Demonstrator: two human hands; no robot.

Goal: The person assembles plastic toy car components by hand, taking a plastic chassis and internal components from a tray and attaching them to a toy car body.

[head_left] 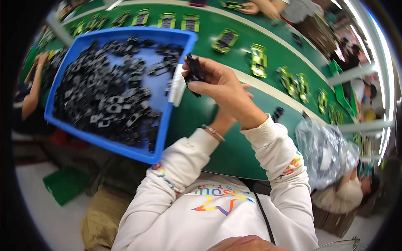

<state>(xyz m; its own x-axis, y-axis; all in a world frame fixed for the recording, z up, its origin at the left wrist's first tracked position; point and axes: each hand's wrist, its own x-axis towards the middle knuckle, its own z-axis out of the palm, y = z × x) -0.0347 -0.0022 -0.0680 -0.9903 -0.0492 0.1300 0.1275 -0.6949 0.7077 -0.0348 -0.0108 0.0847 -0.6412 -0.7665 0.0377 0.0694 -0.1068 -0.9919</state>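
My right hand (pixel 224 85) is closed on a black plastic part (pixel 194 71), pinched between thumb and fingers beside the right wall of a large blue bin (pixel 161 138). The bin holds a heap of similar small black plastic parts (pixel 104 88). My left hand (pixel 228 119), with a bracelet at the wrist, passes beneath the right one and is mostly hidden by it. Its fingertips show just beyond, stretched out and apart, with nothing visible in them. A small black part (pixel 277 113) lies on the green table (pixel 238 152) to the right of my hands.
Yellow-green and black toy car bodies (pixel 258 60) stand in a row along the green belt (pixel 238 62) ahead. A clear plastic bag (pixel 324 152) is at the right. Co-workers' hands show at far left and top. A green container (pixel 65 184) sits at lower left.
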